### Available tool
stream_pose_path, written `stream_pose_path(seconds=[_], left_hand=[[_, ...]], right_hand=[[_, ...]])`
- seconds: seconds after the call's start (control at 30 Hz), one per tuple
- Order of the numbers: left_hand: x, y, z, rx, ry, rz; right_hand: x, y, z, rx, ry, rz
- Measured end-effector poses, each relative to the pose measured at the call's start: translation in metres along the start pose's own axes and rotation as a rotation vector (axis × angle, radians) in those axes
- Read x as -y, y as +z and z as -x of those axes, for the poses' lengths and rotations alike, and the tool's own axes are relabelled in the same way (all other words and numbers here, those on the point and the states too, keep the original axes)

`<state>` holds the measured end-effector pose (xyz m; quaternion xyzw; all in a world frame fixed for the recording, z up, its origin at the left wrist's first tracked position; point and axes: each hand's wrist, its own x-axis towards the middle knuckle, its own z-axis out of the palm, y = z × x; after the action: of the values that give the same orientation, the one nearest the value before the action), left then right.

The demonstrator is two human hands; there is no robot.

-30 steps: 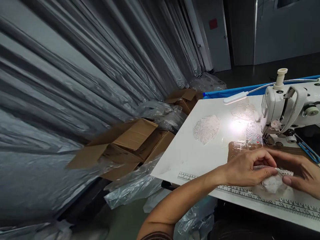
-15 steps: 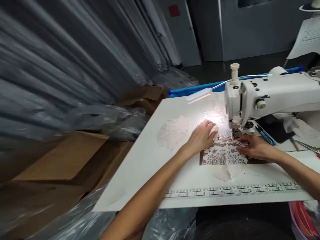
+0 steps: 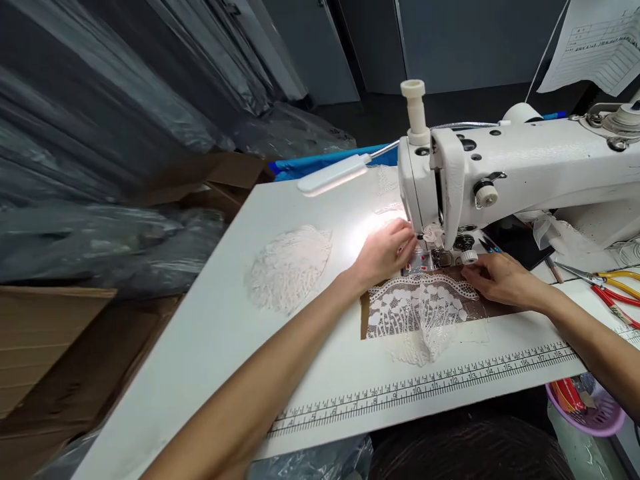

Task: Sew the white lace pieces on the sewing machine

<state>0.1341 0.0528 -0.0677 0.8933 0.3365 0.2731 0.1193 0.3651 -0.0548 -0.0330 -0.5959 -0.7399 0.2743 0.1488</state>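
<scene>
A white lace piece [image 3: 400, 310] with a scalloped trim along its top edge lies over a brown plate [image 3: 365, 319], in front of the sewing machine [image 3: 530, 177]. My right hand [image 3: 505, 283] pinches the lace's right end between thumb and fingers. Just left of the needle area, my left hand [image 3: 385, 250] is closed, its fingertips together by the presser foot; what they hold is hidden. A small gathered bit of pale fabric [image 3: 433, 235] hangs at the machine head. Another pale lace piece [image 3: 290, 267] lies flat to the left of my left hand.
A lit lamp [image 3: 333, 175] reaches over the white table [image 3: 200, 353]. A printed ruler [image 3: 420, 390] runs along its front edge. Scissors and red and yellow handled tools [image 3: 613, 290] lie at right, above a purple basket [image 3: 600, 417]. Cardboard boxes [image 3: 45, 347] stand at left.
My view has moved closer and to the right. My left hand has shifted from the lace's upper left edge up beside the needle area. My right hand stays at the lace's right end.
</scene>
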Motion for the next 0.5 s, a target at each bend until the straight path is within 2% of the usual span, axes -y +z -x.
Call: stream_pose_path(seconds=[0.03, 0.13, 0.2, 0.33, 0.4, 0.5], left_hand=[[-0.008, -0.001, 0.009, 0.021, 0.044, 0.015], [-0.033, -0.003, 0.037, 0.073, 0.351, 0.049], [-0.047, -0.008, 0.052, 0.13, 0.456, -0.03], [-0.055, -0.025, 0.066, 0.236, 0.43, -0.169], [-0.051, -0.033, 0.066, 0.275, 0.398, -0.151], [-0.044, -0.036, 0.057, 0.268, 0.318, -0.073]], right_hand=[[-0.001, 0.0, 0.0, -0.005, 0.007, 0.022], [0.001, 0.003, -0.002, -0.039, -0.006, 0.047], [0.003, 0.006, -0.002, -0.059, -0.067, 0.052], [0.005, 0.012, -0.002, -0.04, -0.178, 0.054], [0.005, 0.013, -0.002, -0.035, -0.182, 0.021], [0.004, 0.013, -0.003, -0.043, -0.179, -0.041]])
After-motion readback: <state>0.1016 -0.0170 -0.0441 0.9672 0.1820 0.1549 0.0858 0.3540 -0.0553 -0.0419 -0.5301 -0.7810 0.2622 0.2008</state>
